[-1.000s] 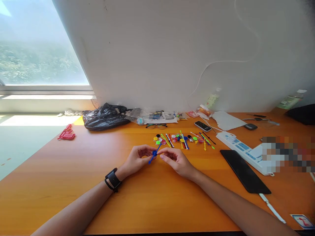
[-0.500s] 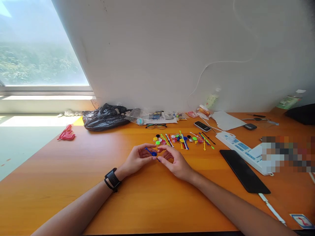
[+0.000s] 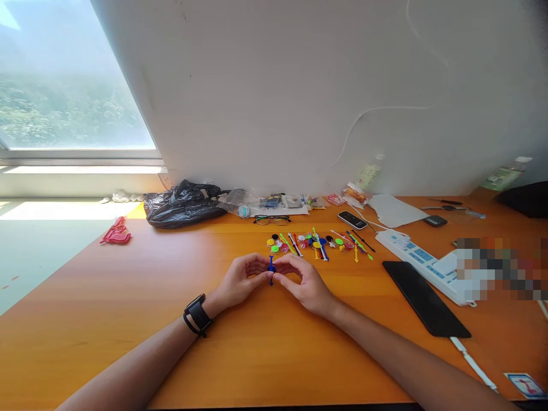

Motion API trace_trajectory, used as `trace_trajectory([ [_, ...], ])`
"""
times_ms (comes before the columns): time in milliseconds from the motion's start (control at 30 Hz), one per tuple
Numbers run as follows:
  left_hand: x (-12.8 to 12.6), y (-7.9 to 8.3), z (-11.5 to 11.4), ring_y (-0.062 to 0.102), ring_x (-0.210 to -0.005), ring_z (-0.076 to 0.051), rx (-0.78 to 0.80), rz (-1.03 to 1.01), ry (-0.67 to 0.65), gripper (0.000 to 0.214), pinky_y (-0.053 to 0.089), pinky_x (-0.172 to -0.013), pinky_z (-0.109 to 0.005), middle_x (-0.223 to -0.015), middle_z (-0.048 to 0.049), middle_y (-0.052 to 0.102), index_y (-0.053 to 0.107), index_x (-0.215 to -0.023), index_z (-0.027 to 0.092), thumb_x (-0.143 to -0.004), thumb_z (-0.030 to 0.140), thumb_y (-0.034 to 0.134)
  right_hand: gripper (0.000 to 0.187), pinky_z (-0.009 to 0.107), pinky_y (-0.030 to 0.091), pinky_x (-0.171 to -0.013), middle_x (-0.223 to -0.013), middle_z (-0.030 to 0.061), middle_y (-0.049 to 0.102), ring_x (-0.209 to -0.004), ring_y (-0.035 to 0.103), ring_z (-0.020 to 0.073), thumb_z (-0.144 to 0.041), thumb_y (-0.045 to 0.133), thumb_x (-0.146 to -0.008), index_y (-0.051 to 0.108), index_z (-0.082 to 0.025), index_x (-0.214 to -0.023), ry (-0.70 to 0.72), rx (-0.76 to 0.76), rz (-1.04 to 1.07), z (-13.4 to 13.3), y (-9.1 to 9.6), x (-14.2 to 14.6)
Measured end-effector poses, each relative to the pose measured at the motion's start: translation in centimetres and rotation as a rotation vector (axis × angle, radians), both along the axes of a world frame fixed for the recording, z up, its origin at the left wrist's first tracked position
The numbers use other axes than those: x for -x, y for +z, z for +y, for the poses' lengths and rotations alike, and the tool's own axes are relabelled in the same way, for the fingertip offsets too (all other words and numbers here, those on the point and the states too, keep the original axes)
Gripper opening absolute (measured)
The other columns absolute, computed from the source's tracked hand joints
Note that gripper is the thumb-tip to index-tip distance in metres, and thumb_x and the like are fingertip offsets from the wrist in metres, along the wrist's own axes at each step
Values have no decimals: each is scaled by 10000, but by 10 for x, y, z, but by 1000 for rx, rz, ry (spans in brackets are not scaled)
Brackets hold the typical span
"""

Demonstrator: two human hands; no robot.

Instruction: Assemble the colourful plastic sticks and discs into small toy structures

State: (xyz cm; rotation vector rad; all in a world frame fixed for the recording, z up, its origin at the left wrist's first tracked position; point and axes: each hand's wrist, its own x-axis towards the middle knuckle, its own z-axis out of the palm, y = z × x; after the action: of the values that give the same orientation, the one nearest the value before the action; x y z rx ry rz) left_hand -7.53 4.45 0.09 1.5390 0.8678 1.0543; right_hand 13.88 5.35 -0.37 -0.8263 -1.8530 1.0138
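Note:
My left hand (image 3: 242,279) and my right hand (image 3: 305,282) meet over the middle of the orange table (image 3: 128,319). Both pinch a small blue plastic piece (image 3: 271,269), a disc on a thin stick that now stands nearly upright between my fingertips. A black watch sits on my left wrist. Just beyond my hands lies a scatter of coloured plastic discs and sticks (image 3: 317,242) in yellow, green, red, blue and black.
A black plastic bag (image 3: 184,202) and glasses (image 3: 272,219) lie near the wall. A dark phone (image 3: 425,297), a white power strip (image 3: 422,260), a small remote (image 3: 351,219) and papers are to the right. A red item (image 3: 115,233) lies at the left edge.
The blue piece has turned between my fingers, from slanted, to lying flat in my left hand, to nearly upright. My hands have closed in on each other.

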Motion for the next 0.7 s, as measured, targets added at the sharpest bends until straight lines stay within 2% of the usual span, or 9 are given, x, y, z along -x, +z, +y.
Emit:
trace_trajectory([
  [167, -2, 2, -2, 735, -904, -211, -42, 36, -10, 320, 591, -830, -318, -1033, -114, 783, 702, -1029, 145, -919, 440, 763, 227, 380, 589, -938, -1064, 68, 750, -964, 721, 213, -394, 715, -969, 723, -215, -1107, 15, 60, 21, 1, -5, 0],
  [267, -1, 6, -3, 722, -895, -214, -65, 90, 50, 307, 577, -812, -317, -1018, -109, 774, 707, -1044, 145, -935, 431, 726, 239, 388, 582, -953, -1104, 77, 738, -994, 712, 216, -349, 693, -978, 702, -217, -1176, 17, 49, 5, 0, -5, 0],
  [367, 7, 9, 1, 709, -846, -206, -100, 193, 224, 247, 555, -763, -299, -963, -90, 768, 717, -1030, 146, -931, 371, 689, 276, 402, 562, -965, -1129, 82, 716, -1024, 681, 226, -294, 678, -974, 671, -235, -1243, -8, -67, -96, 0, -1, -4],
  [433, 15, 9, 7, 683, -755, -190, -131, 292, 345, 193, 522, -691, -281, -850, -60, 750, 720, -980, 151, -915, 322, 658, 260, 406, 546, -972, -1137, 83, 701, -1041, 660, 233, -261, 660, -976, 669, -247, -1236, -26, -163, -164, 2, 2, -8],
  [500, 24, 8, 15, 655, -685, -187, -161, 402, 405, 167, 483, -635, -276, -755, -42, 715, 730, -916, 155, -895, 293, 637, 234, 416, 530, -998, -1163, 88, 689, -1085, 646, 246, -241, 639, -982, 674, -252, -1213, -63, -223, -200, 5, 4, -11],
  [600, 35, 5, 25, 627, -662, -185, -242, 613, 436, 198, 445, -608, -284, -760, -59, 689, 730, -745, 165, -872, 272, 622, 282, 467, 478, -1091, -1249, 101, 665, -1206, 599, 281, -236, 637, -978, 671, -258, -1257, -116, -294, -285, 9, 3, -15],
  [700, 43, 0, 30, 669, -793, -222, -302, 764, 473, 236, 486, -701, -317, -889, -90, 710, 786, -839, 176, -898, 297, 593, 416, 526, 398, -1188, -1396, 112, 611, -1344, 502, 314, -263, 638, -978, 626, -265, -1394, -109, -379, -459, 12, 0, -16],
])
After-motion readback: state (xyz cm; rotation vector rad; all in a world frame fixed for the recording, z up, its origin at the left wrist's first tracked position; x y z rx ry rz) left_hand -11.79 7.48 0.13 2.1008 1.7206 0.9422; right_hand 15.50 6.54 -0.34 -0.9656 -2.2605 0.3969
